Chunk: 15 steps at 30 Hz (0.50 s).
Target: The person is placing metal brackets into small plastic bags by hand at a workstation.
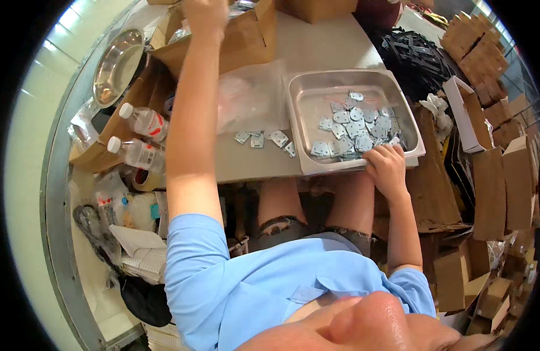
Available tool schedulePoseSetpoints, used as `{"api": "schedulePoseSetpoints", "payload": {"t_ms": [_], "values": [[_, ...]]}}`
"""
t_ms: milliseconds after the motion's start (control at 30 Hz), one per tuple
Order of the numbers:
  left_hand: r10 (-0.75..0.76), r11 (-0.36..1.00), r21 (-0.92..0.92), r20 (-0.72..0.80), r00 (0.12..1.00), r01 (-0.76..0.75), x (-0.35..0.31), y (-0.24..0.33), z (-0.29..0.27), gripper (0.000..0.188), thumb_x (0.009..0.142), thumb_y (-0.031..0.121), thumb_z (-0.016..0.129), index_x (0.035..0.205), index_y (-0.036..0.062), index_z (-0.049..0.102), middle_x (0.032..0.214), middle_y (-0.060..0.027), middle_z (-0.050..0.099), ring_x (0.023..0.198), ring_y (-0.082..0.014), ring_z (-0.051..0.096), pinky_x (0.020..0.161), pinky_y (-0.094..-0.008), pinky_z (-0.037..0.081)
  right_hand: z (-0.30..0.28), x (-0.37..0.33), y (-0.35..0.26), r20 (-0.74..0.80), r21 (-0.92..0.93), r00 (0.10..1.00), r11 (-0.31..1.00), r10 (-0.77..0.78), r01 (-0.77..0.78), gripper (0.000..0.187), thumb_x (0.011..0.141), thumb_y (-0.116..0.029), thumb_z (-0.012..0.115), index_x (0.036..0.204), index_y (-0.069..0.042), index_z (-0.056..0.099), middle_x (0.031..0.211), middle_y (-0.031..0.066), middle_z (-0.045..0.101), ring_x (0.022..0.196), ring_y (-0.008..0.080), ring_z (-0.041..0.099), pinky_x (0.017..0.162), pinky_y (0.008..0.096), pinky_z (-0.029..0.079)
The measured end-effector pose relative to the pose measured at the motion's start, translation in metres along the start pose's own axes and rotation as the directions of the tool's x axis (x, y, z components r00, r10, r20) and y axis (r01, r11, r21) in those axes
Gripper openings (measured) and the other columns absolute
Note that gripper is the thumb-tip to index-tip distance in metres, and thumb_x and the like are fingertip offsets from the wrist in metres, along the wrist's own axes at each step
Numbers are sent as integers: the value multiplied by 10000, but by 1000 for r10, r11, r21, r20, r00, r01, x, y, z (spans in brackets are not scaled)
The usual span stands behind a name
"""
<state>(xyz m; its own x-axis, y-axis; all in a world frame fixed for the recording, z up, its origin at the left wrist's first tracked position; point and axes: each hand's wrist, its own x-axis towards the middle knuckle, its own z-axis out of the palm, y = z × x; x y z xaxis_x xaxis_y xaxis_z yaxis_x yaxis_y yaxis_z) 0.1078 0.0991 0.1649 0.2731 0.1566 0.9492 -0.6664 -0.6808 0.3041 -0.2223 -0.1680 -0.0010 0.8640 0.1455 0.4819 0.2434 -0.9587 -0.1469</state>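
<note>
My left arm stretches far forward, and my left hand (206, 16) is over a cardboard box (240, 44) at the top edge. That hand is blurred and cut off by the edge, so its fingers do not show clearly. A rectangular metal tray (299, 117) stands on the table before me, with many small silvery metal plates with holes (357, 126) piled in it. At its near right edge, my right hand (388, 169) has its fingers curled over the rim, close to the plates. Several loose plates (257, 140) lie left of the tray, beside a clear plastic bag (252, 99).
Two plastic bottles (144, 121) stand in a carton at the left, below a round metal bowl (119, 67). Black metal strips (416, 55) are heaped beyond the tray on the right. Stacked and open cardboard boxes (489, 181) fill the right side.
</note>
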Motion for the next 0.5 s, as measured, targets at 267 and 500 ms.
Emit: {"api": "schedulePoseSetpoints", "payload": {"t_ms": [267,500], "values": [[111,922,-238,918,380,305,-145,86,-60,258,826,177,608,996,-16,608,932,-126,656,831,-242,630,760,-337,491,-14,-35,-36,-46,-6,999,1000,8,-8,133,598,-129,666,695,-147,577,682,-6,543,694,181,548,671,329,391],[433,898,-440,893,121,32,-219,121,-8,283,801,197,594,1000,-3,611,1020,-185,629,962,-358,590,840,-425,463,-15,-34,-40,-89,39,996,999,-6,9,163,605,-213,708,715,-146,608,702,-6,579,702,187,560,671,338,395]]}}
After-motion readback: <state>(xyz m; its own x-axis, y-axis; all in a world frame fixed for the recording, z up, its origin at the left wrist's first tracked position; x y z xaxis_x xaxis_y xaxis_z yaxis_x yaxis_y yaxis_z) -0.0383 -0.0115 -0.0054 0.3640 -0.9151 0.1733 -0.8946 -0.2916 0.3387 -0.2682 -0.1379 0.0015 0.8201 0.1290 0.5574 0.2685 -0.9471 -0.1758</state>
